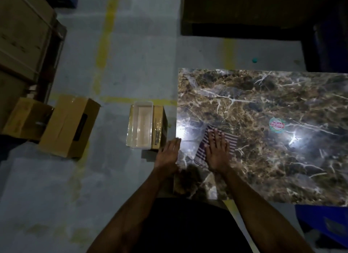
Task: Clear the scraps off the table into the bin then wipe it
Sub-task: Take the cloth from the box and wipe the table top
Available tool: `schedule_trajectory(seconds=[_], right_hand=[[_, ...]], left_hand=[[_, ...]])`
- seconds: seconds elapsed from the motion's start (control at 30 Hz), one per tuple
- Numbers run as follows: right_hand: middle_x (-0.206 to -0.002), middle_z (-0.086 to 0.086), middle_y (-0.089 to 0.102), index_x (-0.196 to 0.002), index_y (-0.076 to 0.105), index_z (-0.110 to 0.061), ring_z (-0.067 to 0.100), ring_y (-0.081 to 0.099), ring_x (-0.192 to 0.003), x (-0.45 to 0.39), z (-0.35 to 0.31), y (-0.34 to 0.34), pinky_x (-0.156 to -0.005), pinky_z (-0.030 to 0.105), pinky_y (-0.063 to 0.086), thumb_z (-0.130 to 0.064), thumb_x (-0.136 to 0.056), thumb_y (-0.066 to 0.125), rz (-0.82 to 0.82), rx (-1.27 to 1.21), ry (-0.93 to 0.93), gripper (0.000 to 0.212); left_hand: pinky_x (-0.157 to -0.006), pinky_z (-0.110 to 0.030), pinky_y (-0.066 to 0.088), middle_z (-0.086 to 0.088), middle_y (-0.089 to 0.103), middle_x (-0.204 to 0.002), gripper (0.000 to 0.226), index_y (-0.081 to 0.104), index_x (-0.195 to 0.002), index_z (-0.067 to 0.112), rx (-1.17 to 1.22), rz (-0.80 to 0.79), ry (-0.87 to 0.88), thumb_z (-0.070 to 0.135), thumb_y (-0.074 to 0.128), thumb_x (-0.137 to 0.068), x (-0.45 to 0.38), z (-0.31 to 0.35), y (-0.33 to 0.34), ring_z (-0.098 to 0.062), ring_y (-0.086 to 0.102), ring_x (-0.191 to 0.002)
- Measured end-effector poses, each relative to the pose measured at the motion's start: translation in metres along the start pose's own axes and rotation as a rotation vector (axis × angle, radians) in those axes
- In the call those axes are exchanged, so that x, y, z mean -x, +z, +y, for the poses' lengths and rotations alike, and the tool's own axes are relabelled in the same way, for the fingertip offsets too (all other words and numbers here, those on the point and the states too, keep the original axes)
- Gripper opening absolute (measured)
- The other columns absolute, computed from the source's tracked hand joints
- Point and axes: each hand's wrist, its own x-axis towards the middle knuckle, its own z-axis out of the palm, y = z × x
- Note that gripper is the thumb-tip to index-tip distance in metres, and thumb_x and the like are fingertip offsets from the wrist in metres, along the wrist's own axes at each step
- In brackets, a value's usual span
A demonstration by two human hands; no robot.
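Dim room, marbled desk point(263, 106). Right hand point(218, 151) pressing flat, fingers spread, on striped cloth point(232, 141); left hand point(168, 153) resting open at edge. Risk: glare hiding missed scraps.

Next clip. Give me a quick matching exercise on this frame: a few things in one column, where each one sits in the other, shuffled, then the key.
Things
1. striped cloth
2. clear plastic bin
3. round sticker
4. left hand

Places
A. on top of a cardboard box on the floor, left of the table
B. at the table's left edge, fingers straight
C. flat on the marble table under the right hand
D. stuck on the tabletop, right of the cloth

Pairs: 1-C, 2-A, 3-D, 4-B
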Motion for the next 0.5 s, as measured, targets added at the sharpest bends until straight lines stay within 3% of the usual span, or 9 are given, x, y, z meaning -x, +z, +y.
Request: schedule_trajectory(seconds=[0.13, 0.27, 0.4, 0.5], right_hand=[[-0.175, 0.006, 0.006, -0.167, 0.014, -0.023, 0.031, 0.006, -0.161, -0.003, -0.066, 0.026, -0.127, 0.053, 0.013, -0.040, -0.110, 0.027, -0.025, -0.020, -0.136, 0.061], [-0.175, 0.003, 0.007, -0.167, 0.008, -0.028, 0.030, 0.006, -0.161, 0.037, -0.048, 0.022, -0.126, 0.052, 0.015, -0.045, -0.112, 0.017, -0.118, 0.034, -0.336, 0.059], [-0.175, 0.002, 0.001, -0.167, 0.006, -0.028, 0.029, 0.001, -0.162, 0.019, -0.024, 0.003, -0.126, 0.054, 0.016, -0.049, -0.110, 0.016, -0.086, 0.046, -0.136, 0.061], [-0.175, 0.005, -0.003, -0.167, 0.004, -0.026, 0.030, -0.007, -0.161, -0.012, -0.061, 0.008, -0.129, 0.055, 0.004, -0.050, -0.110, 0.017, -0.039, 0.007, 0.010, 0.064]], left_hand=[[-0.116, -0.055, 0.033, -0.008, 0.010, -0.172, 0.126, 0.010, -0.165, 0.013, 0.002, 0.107, 0.052, 0.060, 0.082, -0.072, -0.002, -0.012, 0.004, -0.036, 0.021, -0.155], [-0.107, -0.062, 0.041, -0.008, 0.017, -0.171, 0.122, 0.020, -0.163, 0.012, 0.059, 0.174, 0.131, 0.054, 0.087, -0.070, -0.006, -0.020, 0.002, -0.038, 0.039, -0.145], [-0.101, -0.058, 0.045, 0.000, 0.008, -0.173, 0.121, 0.011, -0.165, 0.016, 0.096, 0.176, 0.140, 0.049, 0.081, -0.071, -0.005, -0.030, -0.002, -0.035, 0.050, -0.130], [-0.102, -0.055, 0.042, 0.003, 0.005, -0.173, 0.117, 0.008, -0.165, 0.020, 0.090, 0.136, 0.130, 0.071, 0.056, -0.072, -0.004, -0.029, -0.006, -0.037, 0.050, -0.128]])
